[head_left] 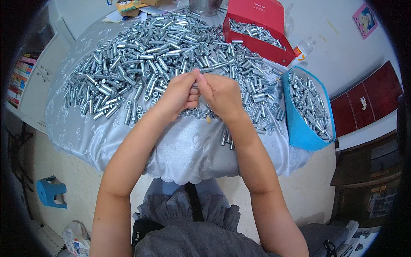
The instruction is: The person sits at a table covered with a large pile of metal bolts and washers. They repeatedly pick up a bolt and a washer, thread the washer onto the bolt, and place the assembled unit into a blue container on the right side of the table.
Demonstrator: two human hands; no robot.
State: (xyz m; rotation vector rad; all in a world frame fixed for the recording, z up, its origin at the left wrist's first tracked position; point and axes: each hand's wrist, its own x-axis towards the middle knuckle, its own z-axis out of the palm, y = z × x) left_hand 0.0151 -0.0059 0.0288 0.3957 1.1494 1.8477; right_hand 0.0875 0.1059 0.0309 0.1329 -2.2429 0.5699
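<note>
Silver metal cylinders (162, 55), loosely heaped

At the left there is a white cabinet (52, 59), and on the floor (83, 188) stands a blue stool (46, 186). A plastic bag (75, 238) is nearer. On the right, a pink-framed picture (365, 20) hangs on the wall (327, 43)

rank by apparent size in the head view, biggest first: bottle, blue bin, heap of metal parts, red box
1. Heap of metal parts
2. Blue bin and red box, too alike to rank
3. Bottle
</note>
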